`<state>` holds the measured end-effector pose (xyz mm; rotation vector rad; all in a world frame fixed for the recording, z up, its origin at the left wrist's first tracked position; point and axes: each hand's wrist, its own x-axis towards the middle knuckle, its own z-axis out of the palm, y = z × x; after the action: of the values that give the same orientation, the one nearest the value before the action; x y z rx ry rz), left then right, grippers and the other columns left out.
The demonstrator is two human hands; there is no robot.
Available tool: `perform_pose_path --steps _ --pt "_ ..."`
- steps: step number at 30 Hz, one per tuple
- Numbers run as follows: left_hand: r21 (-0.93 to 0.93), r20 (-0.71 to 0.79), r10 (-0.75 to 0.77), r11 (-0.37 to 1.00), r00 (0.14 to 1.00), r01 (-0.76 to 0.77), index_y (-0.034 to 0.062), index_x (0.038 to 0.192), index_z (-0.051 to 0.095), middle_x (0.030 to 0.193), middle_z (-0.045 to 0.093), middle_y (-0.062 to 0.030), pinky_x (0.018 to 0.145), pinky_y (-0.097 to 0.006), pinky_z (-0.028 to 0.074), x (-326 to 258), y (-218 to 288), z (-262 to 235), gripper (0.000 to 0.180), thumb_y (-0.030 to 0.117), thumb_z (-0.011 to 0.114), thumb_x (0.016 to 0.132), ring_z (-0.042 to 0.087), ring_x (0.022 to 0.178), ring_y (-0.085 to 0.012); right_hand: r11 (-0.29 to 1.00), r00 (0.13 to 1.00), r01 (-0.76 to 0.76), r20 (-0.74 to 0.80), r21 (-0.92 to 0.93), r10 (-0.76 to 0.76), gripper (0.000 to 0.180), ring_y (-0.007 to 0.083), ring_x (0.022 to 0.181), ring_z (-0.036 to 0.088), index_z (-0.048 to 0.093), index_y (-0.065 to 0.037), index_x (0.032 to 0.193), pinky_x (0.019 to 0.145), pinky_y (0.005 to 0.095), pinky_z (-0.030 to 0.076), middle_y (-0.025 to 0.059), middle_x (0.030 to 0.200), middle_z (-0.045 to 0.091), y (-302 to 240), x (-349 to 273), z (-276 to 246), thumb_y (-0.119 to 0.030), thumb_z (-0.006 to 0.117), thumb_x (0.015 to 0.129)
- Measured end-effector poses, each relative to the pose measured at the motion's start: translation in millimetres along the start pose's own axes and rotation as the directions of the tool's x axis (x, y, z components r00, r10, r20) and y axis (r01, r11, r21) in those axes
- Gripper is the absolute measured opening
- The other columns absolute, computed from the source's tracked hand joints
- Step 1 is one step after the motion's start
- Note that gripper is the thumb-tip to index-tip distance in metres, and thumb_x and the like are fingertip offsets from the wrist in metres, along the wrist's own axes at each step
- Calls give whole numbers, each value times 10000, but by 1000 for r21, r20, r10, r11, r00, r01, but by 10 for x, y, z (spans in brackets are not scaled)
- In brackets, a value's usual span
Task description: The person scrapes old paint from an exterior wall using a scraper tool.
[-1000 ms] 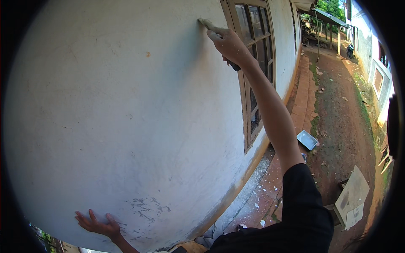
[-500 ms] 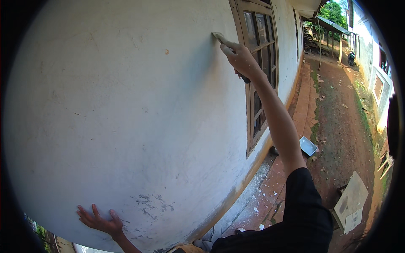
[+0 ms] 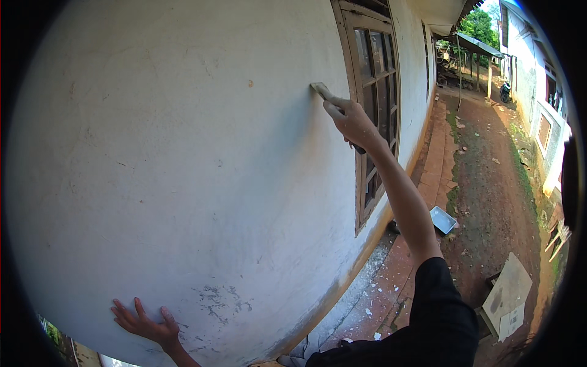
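"So, how does the scraper [image 3: 318, 90] look?"

"Flat and whitish at the blade, rather dusty, with a dark handle end poking out below the fist. It's up on the white wall [image 3: 183, 153], left of the window [image 3: 384, 82], blade against the surface."

"And the hands?"

"The right hand [image 3: 353, 119] has its fingers wrapped round the handle. The left hand [image 3: 147, 327] is low on the wall, fingers spread and unclenched, palm toward it; how hard it presses, I can't tell."

"What's the wall like up close?"

"Faint scratches, a small tan spot [image 3: 251, 83] left of the blade, and a patch of dark scuffs [image 3: 220, 300] just up and right of the left hand."

"Any writing?"

"A pale label [image 3: 512, 322] on the board [image 3: 506, 287] at lower right. It carries dark marks, too small to read."

"Edges, and room to move?"

"The window's brown frame runs down close beside the right hand, and the forearm passes in front of its lower part. Left of the blade, the wall stretches wide. At its foot runs reddish paving [image 3: 435, 156], strewn with white flakes nearer the person. A shallow pale tray [image 3: 443, 220] sits beside the right arm, near the paving's outer edge. Beyond, a dirt path [image 3: 489, 183] leads away to a roofed shelter [image 3: 480, 45]."
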<state>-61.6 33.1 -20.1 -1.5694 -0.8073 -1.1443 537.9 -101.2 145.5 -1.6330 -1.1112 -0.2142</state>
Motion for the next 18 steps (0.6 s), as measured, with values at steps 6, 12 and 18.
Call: perform_pose_path --steps 6,12,18 --pt "-23 15 -7 1000 1000 8 149 1514 454 1670 329 -223 1243 -658 170 -29 43 72 579 475 476 1036 271 1554 -460 998 997 22 -81 55 -18 491 114 470 555 633 -33 1422 459 303 507 34 637 580 -346 510 -252 -346 523 1060" --pt "0 17 3 1000 1000 -3 133 1527 447 1668 324 -225 1247 -663 161 -62 -40 37 600 473 474 1033 268 1554 -462 1000 998 20 -52 24 -18 497 110 454 547 617 -29 1437 458 299 511 34 623 570 -332 447 -259 -345 510 1068" --pt "-12 10 7 1000 1000 -7 125 1529 446 1665 325 -230 1245 -672 157 -58 -25 68 607 462 479 1026 262 1555 -471 1000 1000 -20 2 -7 20 463 84 467 534 595 -52 1472 445 290 486 25 615 580 208 -282 177 -296 556 1079"
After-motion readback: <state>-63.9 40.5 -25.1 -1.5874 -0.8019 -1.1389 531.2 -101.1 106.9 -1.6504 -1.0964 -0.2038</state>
